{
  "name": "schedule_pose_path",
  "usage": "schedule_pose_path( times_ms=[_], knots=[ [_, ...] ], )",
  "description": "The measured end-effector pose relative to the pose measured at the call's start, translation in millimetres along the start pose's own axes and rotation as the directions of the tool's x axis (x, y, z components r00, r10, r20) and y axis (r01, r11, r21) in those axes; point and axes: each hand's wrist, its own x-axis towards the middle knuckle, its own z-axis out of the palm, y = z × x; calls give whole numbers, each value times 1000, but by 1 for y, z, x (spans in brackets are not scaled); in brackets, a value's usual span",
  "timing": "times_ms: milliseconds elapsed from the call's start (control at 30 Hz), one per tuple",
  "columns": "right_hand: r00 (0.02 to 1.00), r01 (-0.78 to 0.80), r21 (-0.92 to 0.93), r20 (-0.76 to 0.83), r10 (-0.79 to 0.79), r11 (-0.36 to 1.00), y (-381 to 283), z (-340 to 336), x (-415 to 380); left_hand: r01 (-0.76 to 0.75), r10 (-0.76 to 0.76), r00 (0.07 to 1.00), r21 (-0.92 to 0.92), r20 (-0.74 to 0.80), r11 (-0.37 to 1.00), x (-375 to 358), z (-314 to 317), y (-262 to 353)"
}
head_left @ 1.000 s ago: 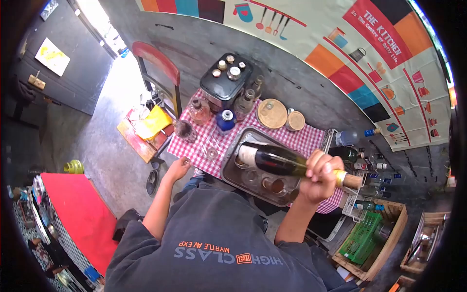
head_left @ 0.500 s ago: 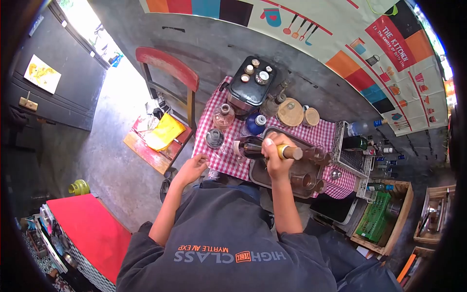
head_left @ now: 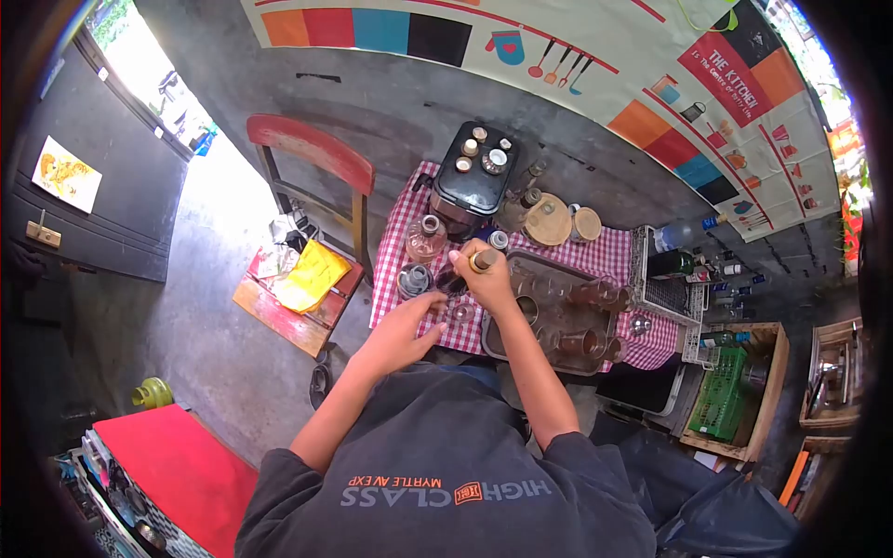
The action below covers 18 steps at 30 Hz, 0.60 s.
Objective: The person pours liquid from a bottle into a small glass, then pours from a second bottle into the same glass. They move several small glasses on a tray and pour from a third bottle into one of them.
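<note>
My right hand (head_left: 486,279) is wrapped round the neck of a dark wine bottle (head_left: 450,278) with a cork-coloured top (head_left: 483,261). The bottle tilts, its top toward me, over the checked tablecloth. Just left of it, my left hand (head_left: 405,337) reaches in with thumb and fingers apart, fingertips close to the bottle's lower end. A squat glass jar (head_left: 414,280) stands beyond the left fingertips, and a round clear bottle (head_left: 426,239) behind it. Partly hidden behind my right hand is a blue bottle with a silvery cap (head_left: 498,240).
A brown tray (head_left: 493,342) with several glasses (head_left: 581,344) lies right of my hands. Behind stand a black-topped appliance (head_left: 465,186) bearing small caps and jars, and round wooden lids (head_left: 547,219). A wire rack (head_left: 665,288) borders the table's right; a red chair (head_left: 307,153) stands left.
My right hand has carried the bottle left, from over the tray to the cloth beside it. My left hand has moved up and right, close to the bottle.
</note>
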Motion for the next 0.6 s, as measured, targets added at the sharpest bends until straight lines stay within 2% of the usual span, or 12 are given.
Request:
schedule_pose_path(
  times_ms=[100,267,367,500,600],
  knots=[
    [998,-22,-4,57,22,1000,9,1,2,21,-27,999,-172,-31,985,13,9,-6],
    [993,-99,15,71,98,995,23,-7,4,20,-36,995,-168,-94,986,25,21,-9],
    [993,-90,40,80,86,995,33,-13,5,30,-48,994,-173,-102,984,31,26,-8],
    [992,-12,-120,120,27,993,17,-19,5,15,-38,988,-152,-150,988,38,35,-9],
    [986,67,-211,162,-33,975,-2,-26,9,2,-38,968,-146,-248,989,45,44,-17]
  ],
)
